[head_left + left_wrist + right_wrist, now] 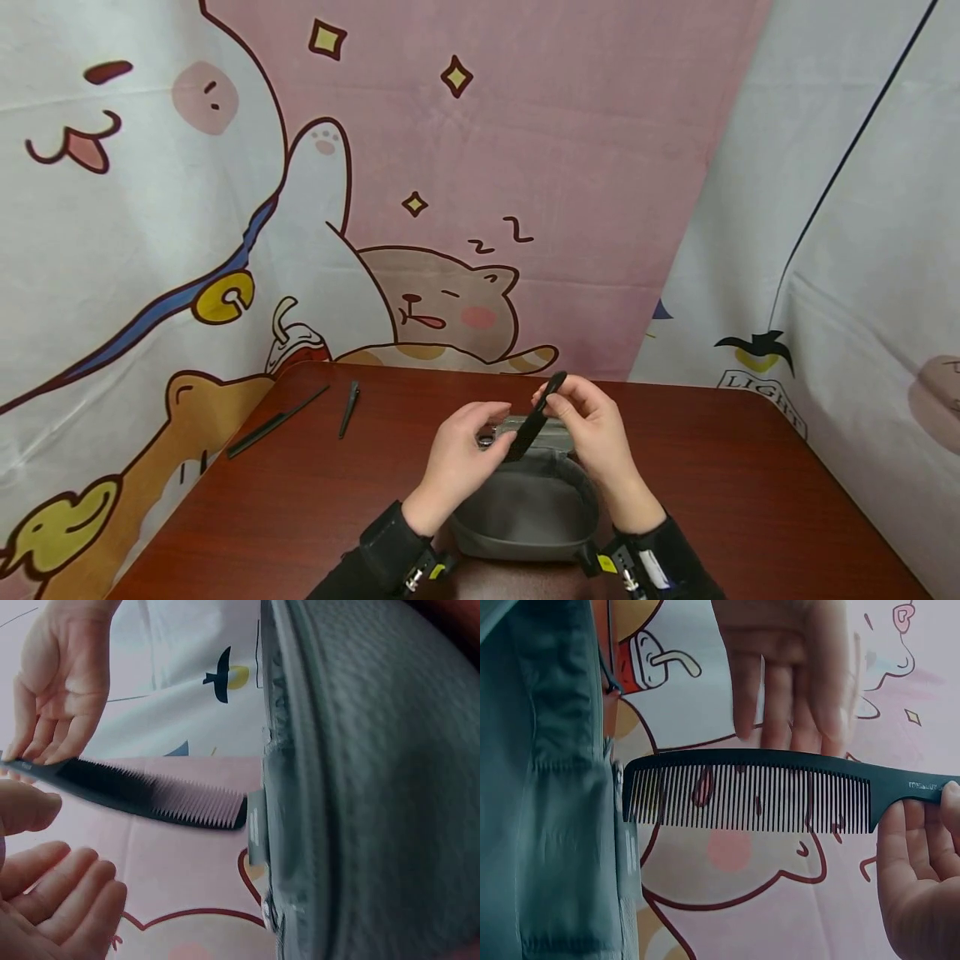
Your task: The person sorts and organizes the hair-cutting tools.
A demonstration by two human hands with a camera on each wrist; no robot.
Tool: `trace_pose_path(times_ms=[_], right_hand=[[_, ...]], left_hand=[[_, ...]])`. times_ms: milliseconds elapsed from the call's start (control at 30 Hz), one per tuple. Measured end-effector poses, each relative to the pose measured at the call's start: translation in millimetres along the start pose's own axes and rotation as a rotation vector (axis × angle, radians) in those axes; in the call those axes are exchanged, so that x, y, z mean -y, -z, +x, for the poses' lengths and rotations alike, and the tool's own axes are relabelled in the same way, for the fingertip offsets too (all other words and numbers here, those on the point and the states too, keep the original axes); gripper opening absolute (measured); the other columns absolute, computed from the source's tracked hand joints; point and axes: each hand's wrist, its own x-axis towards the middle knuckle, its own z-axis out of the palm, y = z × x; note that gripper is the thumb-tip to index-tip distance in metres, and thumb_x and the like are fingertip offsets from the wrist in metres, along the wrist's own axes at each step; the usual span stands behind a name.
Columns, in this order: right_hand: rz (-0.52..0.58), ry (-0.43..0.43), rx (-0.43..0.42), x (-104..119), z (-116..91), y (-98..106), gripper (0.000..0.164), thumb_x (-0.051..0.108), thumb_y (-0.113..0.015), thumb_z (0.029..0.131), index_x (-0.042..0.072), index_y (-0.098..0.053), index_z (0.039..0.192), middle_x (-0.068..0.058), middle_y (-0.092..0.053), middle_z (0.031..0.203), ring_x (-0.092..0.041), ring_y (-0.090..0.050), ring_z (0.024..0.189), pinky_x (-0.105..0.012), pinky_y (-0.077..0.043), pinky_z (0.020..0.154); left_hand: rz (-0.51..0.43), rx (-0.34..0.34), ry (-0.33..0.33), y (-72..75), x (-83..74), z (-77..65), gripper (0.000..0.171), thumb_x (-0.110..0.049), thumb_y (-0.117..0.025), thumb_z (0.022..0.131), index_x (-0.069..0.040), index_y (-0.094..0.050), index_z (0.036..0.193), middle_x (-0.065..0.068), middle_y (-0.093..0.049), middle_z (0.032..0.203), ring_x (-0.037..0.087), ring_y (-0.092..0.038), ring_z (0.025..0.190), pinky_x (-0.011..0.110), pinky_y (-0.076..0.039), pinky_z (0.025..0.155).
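Here's the black comb, lower centre of the frame, tilted above the open grey bag, its handle pinched in the fingers of the right hand! The left hand hovers close by, fingers parted, holding nothing. Beneath, the brown bench; left of centre lie a long dark stick and a shorter dark piece.

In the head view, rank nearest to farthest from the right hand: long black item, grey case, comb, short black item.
1. Comb, held in the right hand.
2. Grey case, below that hand.
3. Short black item, to the left.
4. Long black item, farther left.
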Motion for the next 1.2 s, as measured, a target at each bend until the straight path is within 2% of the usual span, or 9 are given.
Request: trace_pose_path(times_ms=[133, 233, 467, 667, 867, 967, 1067, 1200], right_hand=[[-0.047, -0.009, 0.056, 0, 2, 7, 0.010, -0.004, -0.056, 0.097, -0.006, -0.065, 0.103, -0.021, -0.067, 0.096, -0.019, -0.068, 0.090, -0.029, -0.056, 0.078], [-0.098, -0.020, 0.107, 0, 3, 11, 0.010, -0.002, -0.057, 0.098, -0.002, -0.066, 0.102, -0.018, -0.068, 0.096, -0.019, -0.067, 0.090, -0.031, -0.055, 0.078], [-0.197, -0.076, 0.267, 1, 8, 16, 0.009, 0.003, -0.059, 0.098, 0.002, -0.068, 0.100, -0.010, -0.069, 0.096, -0.020, -0.064, 0.087, -0.035, -0.054, 0.077], [-0.259, -0.094, 0.397, -1, 12, 14, 0.008, 0.006, -0.061, 0.097, 0.007, -0.069, 0.100, -0.002, -0.066, 0.095, -0.019, -0.060, 0.083, -0.033, -0.051, 0.075], [-0.323, -0.097, 0.532, -2, 15, 11, 0.006, 0.009, -0.062, 0.097, 0.013, -0.067, 0.098, 0.002, -0.061, 0.089, -0.015, -0.057, 0.079, -0.032, -0.050, 0.071], [-0.345, -0.116, 0.614, -3, 18, 9, 0.005, 0.011, -0.063, 0.097, 0.015, -0.066, 0.098, 0.005, -0.060, 0.087, -0.013, -0.056, 0.078, -0.031, -0.049, 0.070], [-0.356, -0.121, 0.705, -5, 20, 7, 0.006, 0.013, -0.062, 0.098, 0.017, -0.067, 0.097, 0.006, -0.061, 0.085, -0.011, -0.054, 0.076, -0.029, -0.047, 0.069], [-0.357, -0.111, 0.804, -10, 23, 3, 0.007, 0.012, -0.062, 0.098, 0.017, -0.068, 0.096, 0.007, -0.061, 0.084, -0.007, -0.052, 0.074, -0.027, -0.046, 0.067]], left_hand=[[0.090, 0.006, 0.042, 7.6, 6.1, -5.9, 0.040, -0.016, -0.081, 0.084, -0.009, -0.068, 0.121, 0.004, -0.068, 0.110, 0.015, -0.066, 0.095, 0.034, -0.056, 0.076], [0.158, 0.022, 0.075, 13.1, 11.6, -9.6, 0.044, -0.017, -0.082, 0.082, -0.007, -0.067, 0.123, 0.005, -0.067, 0.111, 0.017, -0.065, 0.095, 0.035, -0.055, 0.076], [0.258, 0.119, 0.177, 24.7, 25.4, -18.3, 0.050, -0.022, -0.081, 0.083, -0.003, -0.064, 0.126, 0.011, -0.065, 0.119, 0.026, -0.064, 0.104, 0.044, -0.053, 0.083], [0.278, 0.239, 0.261, 28.0, 31.3, -23.8, 0.053, -0.027, -0.081, 0.083, 0.000, -0.063, 0.125, 0.016, -0.063, 0.121, 0.032, -0.062, 0.109, 0.049, -0.052, 0.086], [0.278, 0.355, 0.336, 28.5, 36.3, -28.1, 0.053, -0.028, -0.081, 0.082, 0.003, -0.064, 0.122, 0.017, -0.064, 0.117, 0.033, -0.063, 0.105, 0.050, -0.052, 0.083], [0.265, 0.399, 0.352, 29.2, 38.8, -29.6, 0.050, -0.026, -0.080, 0.082, 0.003, -0.065, 0.120, 0.017, -0.066, 0.112, 0.032, -0.063, 0.100, 0.048, -0.052, 0.079], [0.252, 0.438, 0.354, 29.2, 41.7, -31.0, 0.045, -0.023, -0.079, 0.083, 0.003, -0.066, 0.117, 0.014, -0.066, 0.102, 0.026, -0.062, 0.088, 0.042, -0.050, 0.070], [0.245, 0.458, 0.344, 29.0, 45.1, -33.0, 0.036, -0.017, -0.079, 0.082, 0.002, -0.069, 0.111, 0.007, -0.064, 0.091, 0.019, -0.056, 0.077, 0.036, -0.046, 0.064]])
